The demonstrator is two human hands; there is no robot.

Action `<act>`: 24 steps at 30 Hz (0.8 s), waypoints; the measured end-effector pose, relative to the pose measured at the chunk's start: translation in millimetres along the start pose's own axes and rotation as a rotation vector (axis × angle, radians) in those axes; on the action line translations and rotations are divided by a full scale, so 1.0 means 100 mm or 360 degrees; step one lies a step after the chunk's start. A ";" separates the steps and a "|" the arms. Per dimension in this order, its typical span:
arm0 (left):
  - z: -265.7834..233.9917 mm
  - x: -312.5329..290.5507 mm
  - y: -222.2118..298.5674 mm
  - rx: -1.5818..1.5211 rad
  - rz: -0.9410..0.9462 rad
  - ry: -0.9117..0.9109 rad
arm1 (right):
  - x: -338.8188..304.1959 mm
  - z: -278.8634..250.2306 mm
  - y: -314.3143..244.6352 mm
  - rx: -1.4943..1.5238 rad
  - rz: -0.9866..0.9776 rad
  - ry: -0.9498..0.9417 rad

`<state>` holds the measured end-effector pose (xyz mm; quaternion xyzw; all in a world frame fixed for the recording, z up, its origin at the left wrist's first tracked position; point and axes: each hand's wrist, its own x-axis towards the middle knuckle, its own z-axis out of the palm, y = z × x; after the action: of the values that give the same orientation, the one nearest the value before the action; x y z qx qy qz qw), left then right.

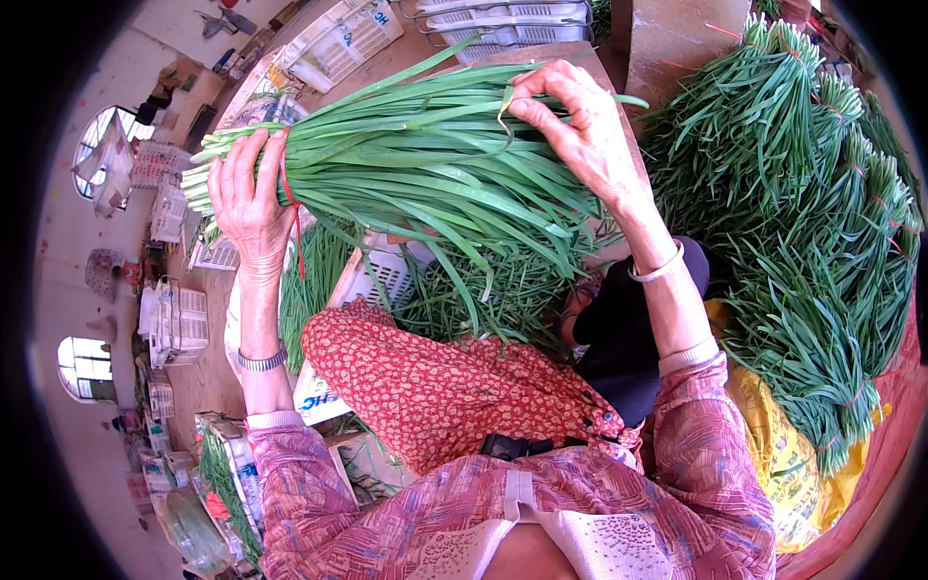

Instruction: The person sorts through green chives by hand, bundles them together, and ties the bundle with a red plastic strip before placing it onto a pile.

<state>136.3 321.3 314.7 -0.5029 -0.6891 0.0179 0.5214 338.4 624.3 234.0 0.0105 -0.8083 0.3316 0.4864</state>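
Note:
A large bundle of garlic chives [416, 145] lies sideways in front of me, its pale stem ends to the left and its green leaves fanning right. My left hand [249, 198] is wrapped round the stem end, beside a red tie [286, 174] whose loose end hangs down. Over the leaf tips, my right hand [580, 130] is closed in a pinch between thumb and forefinger. A thin yellowish withered leaf [506, 114] hangs from that pinch. The underside of the bundle is hidden.
Tied chive bundles [773, 251] are heaped at the right, by a yellow sack [773, 454]. Loose leaves [483, 300] lie below the held bundle, near a white crate [391, 275]. More white crates [507, 24] stand at the far side, and others [179, 324] at the left.

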 end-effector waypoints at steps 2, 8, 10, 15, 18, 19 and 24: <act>-0.02 -0.02 -0.01 0.0019 0.0005 0.0004 | -0.07 0.01 0.07 0.0549 0.0288 0.0310; -0.11 -0.15 -0.07 -0.0003 0.0028 0.0070 | 0.07 -0.56 0.24 0.0642 0.0947 0.0086; -0.10 -0.12 -0.02 -0.0023 0.0038 0.0083 | 0.06 -0.49 0.63 0.0358 0.0763 -0.0105; -0.12 -0.10 -0.02 0.0005 0.0079 0.0092 | 0.07 -0.33 0.65 0.0669 0.0917 -0.0611; -0.15 -0.09 0.02 -0.0011 0.0078 0.0091 | 0.05 -0.19 0.51 0.0793 0.1167 -0.0705; -0.14 -0.09 0.02 -0.0010 0.0079 0.0085 | 0.05 -0.15 0.50 0.0810 0.1209 -0.0677; -0.15 -0.13 0.01 0.0010 0.0044 0.0052 | -0.07 0.09 0.66 0.1215 0.1336 -0.0079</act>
<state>147.2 305.5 312.1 -0.5110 -0.6734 0.0190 0.5340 312.2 669.0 191.2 -0.1289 -0.5772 0.7648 0.2556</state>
